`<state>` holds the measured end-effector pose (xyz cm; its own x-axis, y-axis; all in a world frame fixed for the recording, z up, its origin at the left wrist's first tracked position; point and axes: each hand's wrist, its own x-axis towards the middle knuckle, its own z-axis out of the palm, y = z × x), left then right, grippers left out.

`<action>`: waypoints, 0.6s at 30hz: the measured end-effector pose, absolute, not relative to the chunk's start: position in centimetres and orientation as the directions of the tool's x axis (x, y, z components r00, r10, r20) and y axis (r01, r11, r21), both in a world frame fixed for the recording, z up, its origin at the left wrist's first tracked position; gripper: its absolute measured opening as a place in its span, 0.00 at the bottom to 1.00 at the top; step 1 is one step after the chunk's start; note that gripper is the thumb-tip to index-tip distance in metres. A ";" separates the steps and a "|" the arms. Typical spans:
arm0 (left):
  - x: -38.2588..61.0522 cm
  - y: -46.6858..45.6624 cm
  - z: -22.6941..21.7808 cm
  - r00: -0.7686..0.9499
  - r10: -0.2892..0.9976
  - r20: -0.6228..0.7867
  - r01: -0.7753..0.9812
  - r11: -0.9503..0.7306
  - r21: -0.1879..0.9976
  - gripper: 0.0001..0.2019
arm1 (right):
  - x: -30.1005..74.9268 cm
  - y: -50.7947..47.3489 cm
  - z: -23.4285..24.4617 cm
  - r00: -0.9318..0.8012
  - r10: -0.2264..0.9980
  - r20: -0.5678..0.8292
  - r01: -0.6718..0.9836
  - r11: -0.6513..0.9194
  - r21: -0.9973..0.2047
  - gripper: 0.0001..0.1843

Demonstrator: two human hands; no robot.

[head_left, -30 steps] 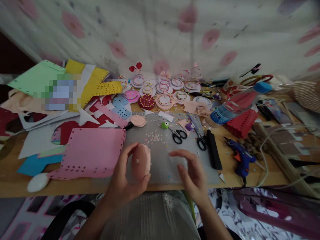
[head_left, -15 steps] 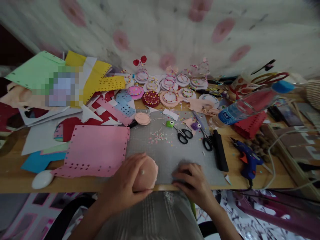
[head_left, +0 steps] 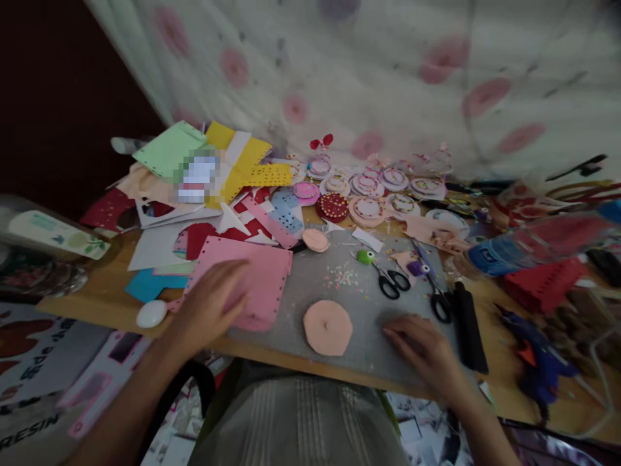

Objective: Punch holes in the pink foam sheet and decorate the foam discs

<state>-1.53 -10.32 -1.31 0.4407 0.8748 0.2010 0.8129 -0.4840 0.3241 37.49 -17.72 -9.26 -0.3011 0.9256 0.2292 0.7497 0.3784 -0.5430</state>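
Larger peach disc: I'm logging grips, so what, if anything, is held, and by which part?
The larger peach disc isn't held; it lies on the grey mat. The left hand appears empty; whether the right hand pinches anything cannot be told.

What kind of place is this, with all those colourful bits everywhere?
It's probably a craft corner, maybe in a home, but I can't be sure about that. The table holds black-handled scissors, what looks like a blue glue gun and a pink sheet.
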 end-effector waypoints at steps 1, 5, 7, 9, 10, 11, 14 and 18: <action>-3.0 -9.5 -1.1 0.429 0.880 0.205 0.829 -0.474 0.296 0.19 | 37.8 -17.2 -9.0 -0.288 0.931 0.226 0.768 0.366 -0.526 0.09; -5.2 -5.6 -0.9 0.531 0.841 0.106 0.811 -0.540 0.223 0.17 | 38.7 -16.0 -7.7 -0.263 0.933 0.244 0.820 0.350 -0.453 0.16; -4.7 -3.9 -1.2 0.592 0.806 0.029 0.790 -0.586 0.181 0.17 | 39.1 -16.1 -7.2 -0.234 0.934 0.271 0.834 0.336 -0.437 0.16; -3.9 -2.5 -1.6 0.624 0.781 -0.020 0.772 -0.612 0.169 0.19 | 39.5 -16.7 -7.0 -0.177 0.939 0.294 0.849 0.297 -0.437 0.16; -3.5 -1.9 -1.8 0.635 0.772 -0.031 0.765 -0.622 0.170 0.19 | 39.8 -17.1 -7.0 -0.145 0.943 0.299 0.857 0.271 -0.439 0.16; -3.1 -1.4 -1.9 0.644 0.765 -0.035 0.757 -0.629 0.173 0.20 | 40.0 -17.6 -7.0 -0.112 0.947 0.300 0.863 0.242 -0.442 0.17; -2.2 -0.2 -1.7 0.682 0.730 -0.046 0.723 -0.664 0.193 0.14 | 40.8 -18.9 -6.8 -0.023 0.956 0.294 0.876 0.161 -0.455 0.17; -1.6 0.8 0.5 0.734 0.678 -0.034 0.663 -0.705 0.253 0.10 | 41.7 -19.9 -6.0 0.051 0.944 0.326 0.896 0.101 -0.432 0.15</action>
<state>-1.62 0.75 0.53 0.7343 0.6780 -0.0339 0.6626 -0.7049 0.2530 41.74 -19.91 -6.03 0.0510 0.9439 0.3262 0.8964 0.1007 -0.4316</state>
